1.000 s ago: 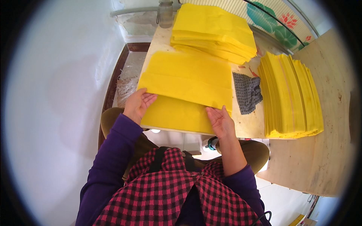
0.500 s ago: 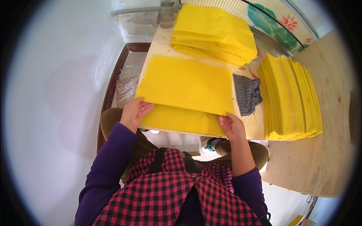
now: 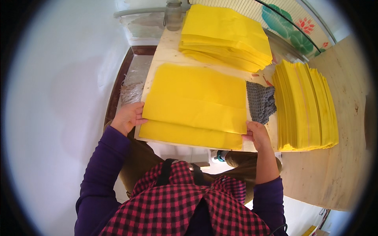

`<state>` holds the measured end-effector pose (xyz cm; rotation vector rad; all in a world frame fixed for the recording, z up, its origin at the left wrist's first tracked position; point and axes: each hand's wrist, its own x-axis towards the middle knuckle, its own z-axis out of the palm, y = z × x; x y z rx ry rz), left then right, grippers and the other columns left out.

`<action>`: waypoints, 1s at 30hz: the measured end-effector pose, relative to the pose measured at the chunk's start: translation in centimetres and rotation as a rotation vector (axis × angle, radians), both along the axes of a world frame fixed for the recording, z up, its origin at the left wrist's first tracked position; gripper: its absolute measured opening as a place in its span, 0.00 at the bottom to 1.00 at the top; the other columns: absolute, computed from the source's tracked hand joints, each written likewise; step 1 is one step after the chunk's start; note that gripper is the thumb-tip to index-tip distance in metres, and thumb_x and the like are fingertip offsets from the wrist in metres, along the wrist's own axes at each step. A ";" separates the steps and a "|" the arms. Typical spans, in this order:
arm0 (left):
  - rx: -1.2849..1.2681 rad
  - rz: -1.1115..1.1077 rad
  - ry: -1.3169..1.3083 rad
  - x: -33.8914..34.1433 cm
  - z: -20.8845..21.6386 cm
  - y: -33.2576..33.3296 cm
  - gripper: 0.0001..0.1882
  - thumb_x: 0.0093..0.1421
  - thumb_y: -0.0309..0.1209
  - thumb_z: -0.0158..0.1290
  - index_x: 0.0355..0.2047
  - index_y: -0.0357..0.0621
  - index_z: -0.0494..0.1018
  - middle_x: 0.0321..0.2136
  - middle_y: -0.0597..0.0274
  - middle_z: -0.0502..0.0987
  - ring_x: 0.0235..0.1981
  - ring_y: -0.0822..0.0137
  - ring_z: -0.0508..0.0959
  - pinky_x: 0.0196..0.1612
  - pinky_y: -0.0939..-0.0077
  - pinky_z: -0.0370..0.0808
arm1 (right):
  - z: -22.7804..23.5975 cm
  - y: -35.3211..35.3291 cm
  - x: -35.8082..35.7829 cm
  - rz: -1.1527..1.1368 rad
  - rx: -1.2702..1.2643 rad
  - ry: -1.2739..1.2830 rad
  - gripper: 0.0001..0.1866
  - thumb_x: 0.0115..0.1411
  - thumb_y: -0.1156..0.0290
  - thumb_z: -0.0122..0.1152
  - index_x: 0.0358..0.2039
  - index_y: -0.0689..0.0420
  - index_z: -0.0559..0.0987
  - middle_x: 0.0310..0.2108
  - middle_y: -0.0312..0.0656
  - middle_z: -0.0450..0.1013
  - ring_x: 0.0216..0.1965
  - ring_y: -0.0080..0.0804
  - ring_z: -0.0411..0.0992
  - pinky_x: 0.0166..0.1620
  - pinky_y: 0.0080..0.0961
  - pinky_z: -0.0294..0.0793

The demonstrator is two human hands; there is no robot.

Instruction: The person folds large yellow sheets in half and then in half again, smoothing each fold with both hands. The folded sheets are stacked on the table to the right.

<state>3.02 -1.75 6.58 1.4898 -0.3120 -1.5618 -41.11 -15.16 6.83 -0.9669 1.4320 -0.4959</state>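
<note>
Two large yellow sheets lie one over the other on the wooden table in front of me. The upper yellow sheet [image 3: 195, 94] covers most of the lower yellow sheet [image 3: 189, 135], which shows as a strip along the near side. My left hand [image 3: 128, 118] is closed at the upper sheet's left edge, its bent fingertips against the near left corner. At the near right corner my right hand [image 3: 258, 134] pinches the edge, thumb uppermost; some of its fingers are hidden under the sheet.
A stack of yellow sheets [image 3: 224, 27] lies at the back, and another yellow stack [image 3: 307, 106] stands at the right. Between them and my sheets is a crumpled grey cloth [image 3: 260, 101]. A clear bottle [image 3: 173, 15] stands far left, near the white wall [image 3: 67, 98].
Both hands have moved outward, from beneath the upper sheet's near edge to its side corners. That edge has come nearer to me, leaving a narrower strip of the lower sheet showing.
</note>
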 end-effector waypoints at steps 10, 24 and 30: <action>-0.061 -0.058 -0.051 1.6 -1.2 -5.9 0.13 0.66 0.34 0.46 0.45 0.40 0.72 0.37 0.63 0.80 0.34 0.73 0.79 0.36 0.79 0.75 | 0.7 -5.1 1.4 0.054 -0.131 0.146 0.14 0.57 0.62 0.63 0.36 0.60 0.77 0.23 0.31 0.71 0.23 0.17 0.65 0.24 0.16 0.58; -0.032 -0.129 -0.251 2.4 -0.5 -12.8 0.12 0.58 0.26 0.55 0.42 0.38 0.74 0.34 0.64 0.80 0.30 0.73 0.79 0.35 0.81 0.76 | 0.8 -13.0 4.8 0.174 -0.063 0.164 0.06 0.59 0.71 0.62 0.34 0.59 0.78 0.17 0.27 0.65 0.16 0.15 0.53 0.18 0.19 0.50; -0.078 -0.241 -0.436 3.3 -0.5 -13.3 0.09 0.55 0.26 0.58 0.36 0.37 0.78 0.26 0.66 0.79 0.23 0.77 0.75 0.25 0.84 0.70 | 1.5 -13.7 5.0 0.214 -0.130 0.196 0.07 0.56 0.74 0.64 0.35 0.61 0.80 0.19 0.30 0.69 0.14 0.16 0.55 0.17 0.17 0.51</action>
